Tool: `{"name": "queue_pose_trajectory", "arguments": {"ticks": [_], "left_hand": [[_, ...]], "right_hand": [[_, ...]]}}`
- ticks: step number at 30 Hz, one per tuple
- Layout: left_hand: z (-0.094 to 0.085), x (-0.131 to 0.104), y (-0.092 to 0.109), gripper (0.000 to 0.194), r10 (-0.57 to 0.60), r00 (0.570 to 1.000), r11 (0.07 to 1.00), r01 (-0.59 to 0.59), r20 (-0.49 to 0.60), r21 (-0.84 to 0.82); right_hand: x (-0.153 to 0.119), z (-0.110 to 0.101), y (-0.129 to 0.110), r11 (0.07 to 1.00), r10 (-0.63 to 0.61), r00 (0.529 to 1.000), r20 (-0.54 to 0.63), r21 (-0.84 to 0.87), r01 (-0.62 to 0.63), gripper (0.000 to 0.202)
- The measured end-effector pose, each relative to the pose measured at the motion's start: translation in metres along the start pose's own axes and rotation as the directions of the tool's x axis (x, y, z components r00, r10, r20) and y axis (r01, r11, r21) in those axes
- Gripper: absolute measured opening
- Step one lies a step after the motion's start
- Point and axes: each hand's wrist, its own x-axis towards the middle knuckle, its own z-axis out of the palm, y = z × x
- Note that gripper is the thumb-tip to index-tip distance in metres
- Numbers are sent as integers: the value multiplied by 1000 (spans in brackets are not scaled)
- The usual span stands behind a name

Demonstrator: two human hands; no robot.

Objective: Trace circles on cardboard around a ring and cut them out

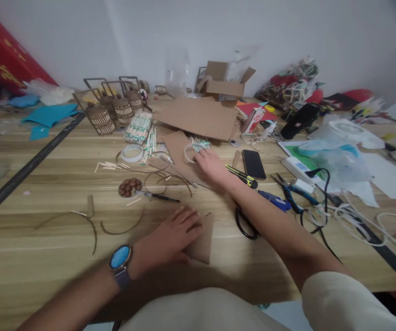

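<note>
My right hand [212,166] reaches across the table, its fingers closed at the edge of a thin white ring [187,155] that looks like a tape roll standing on edge. Under that hand lies a piece of brown cardboard [180,149]. Close to my body, my left hand [179,232] rests flat with fingers stretched over a smaller cardboard piece [205,243]. A black pen [160,197] and a cluster of brown beads [129,187] lie beyond it. Curved brown strips [124,230] are scattered to its left. Another white tape roll [132,153] lies flat further back.
Small lantern-like cages [101,120] stand at the back left beside bundled sticks [138,128]. Right of my right arm are a utility knife [242,176], a phone [253,164], pliers [292,191] and loose cables [347,216]. An open cardboard box [225,87] stands by the wall.
</note>
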Motion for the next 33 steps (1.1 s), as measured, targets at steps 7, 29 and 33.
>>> {"name": "queue_pose_trajectory", "arguments": {"ticks": [7, 29, 33], "left_hand": [[6, 4, 3, 74, -228, 973, 968, 223, -34, -113], [43, -17, 39, 73, -479, 857, 873, 442, -191, -207], [41, -16, 38, 76, -447, 874, 894, 429, -190, -128]], "right_hand": [[-117, -13, -16, 997, -43, 993, -112, 53, 50, 30], [-192, 22, -88, 937, -31, 996, -89, 345, 60, 28], [-172, 29, -55, 947, 9, 1000, -28, 321, 0, 44]]}}
